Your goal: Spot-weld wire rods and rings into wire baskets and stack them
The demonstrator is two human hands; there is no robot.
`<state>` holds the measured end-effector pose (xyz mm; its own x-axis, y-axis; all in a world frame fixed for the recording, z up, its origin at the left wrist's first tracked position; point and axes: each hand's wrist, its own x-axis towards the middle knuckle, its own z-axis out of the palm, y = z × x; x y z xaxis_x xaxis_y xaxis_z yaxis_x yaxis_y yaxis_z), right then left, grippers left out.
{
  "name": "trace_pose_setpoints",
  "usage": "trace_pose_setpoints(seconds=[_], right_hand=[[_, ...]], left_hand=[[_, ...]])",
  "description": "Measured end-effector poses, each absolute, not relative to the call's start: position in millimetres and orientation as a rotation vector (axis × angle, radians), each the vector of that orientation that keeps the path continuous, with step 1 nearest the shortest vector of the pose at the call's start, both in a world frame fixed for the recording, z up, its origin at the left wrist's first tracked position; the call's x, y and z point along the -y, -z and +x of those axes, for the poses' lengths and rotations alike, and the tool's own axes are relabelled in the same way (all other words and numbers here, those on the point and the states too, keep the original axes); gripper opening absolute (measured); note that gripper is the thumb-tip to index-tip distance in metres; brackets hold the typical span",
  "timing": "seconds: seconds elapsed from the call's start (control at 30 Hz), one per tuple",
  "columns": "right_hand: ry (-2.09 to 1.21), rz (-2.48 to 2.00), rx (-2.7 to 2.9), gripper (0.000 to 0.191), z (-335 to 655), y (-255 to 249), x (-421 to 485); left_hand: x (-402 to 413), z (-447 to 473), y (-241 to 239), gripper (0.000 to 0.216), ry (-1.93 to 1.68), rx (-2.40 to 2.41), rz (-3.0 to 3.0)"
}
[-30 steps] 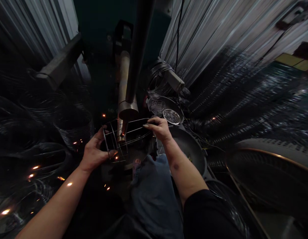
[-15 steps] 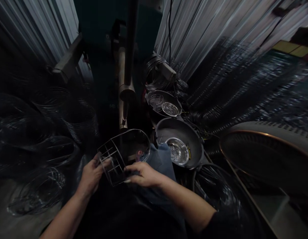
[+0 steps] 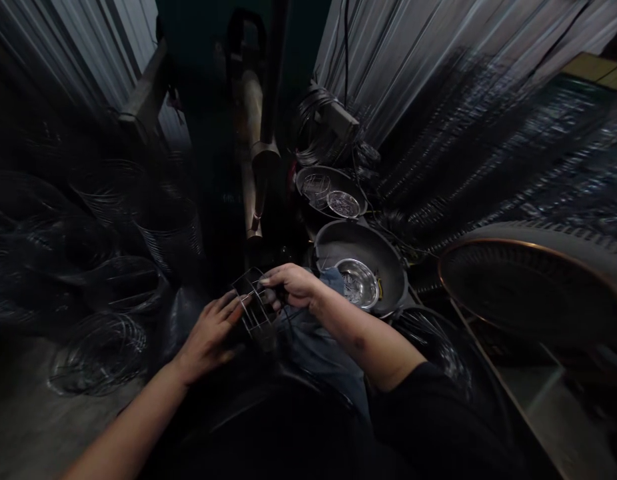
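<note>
Above my lap is a small wire frame (image 3: pixel 259 325) made of thin crossed metal rods, dark and tilted. My left hand (image 3: pixel 208 337) grips its left side, fingers lying along the wires. On the upper right side, my right hand (image 3: pixel 292 285) has its fingers curled and pinched at the wires. A short bright rod runs between the two hands; whether it is loose or part of the frame I cannot tell. Just beyond the hands, a copper-coloured rod tip (image 3: pixel 255 223) of a machine hangs under a thick arm (image 3: pixel 265 157).
Right of my hands, a grey pan (image 3: pixel 333 233) holds a shiny metal bowl (image 3: pixel 358 283) with small wire pieces. Behind it sits another pan (image 3: pixel 308 175) with a bowl and wire grid. A large round fan (image 3: pixel 533 287) stands right. Wire coils (image 3: pixel 96 353) lie left.
The wire frame has turned, and its large round hoop no longer shows. My right hand has moved up onto its upper edge. The left hand has shifted right, and the view has tipped slightly.
</note>
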<state>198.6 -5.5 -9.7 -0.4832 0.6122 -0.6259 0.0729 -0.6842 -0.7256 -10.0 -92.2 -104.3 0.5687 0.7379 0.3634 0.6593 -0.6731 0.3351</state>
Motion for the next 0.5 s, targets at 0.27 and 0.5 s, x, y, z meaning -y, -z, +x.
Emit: trace_pose_setpoints(seconds=[0.27,0.5], right_hand=[[-2.132,-1.402,1.144,0.014,189,8,-11],[-1.992,-1.304,1.144,0.012,178,-3,-23]], left_hand=[[83,21,131,0.084,-1.270,-1.202,2.719],[73,14,107,0.086,-1.305,-1.281,2.578]])
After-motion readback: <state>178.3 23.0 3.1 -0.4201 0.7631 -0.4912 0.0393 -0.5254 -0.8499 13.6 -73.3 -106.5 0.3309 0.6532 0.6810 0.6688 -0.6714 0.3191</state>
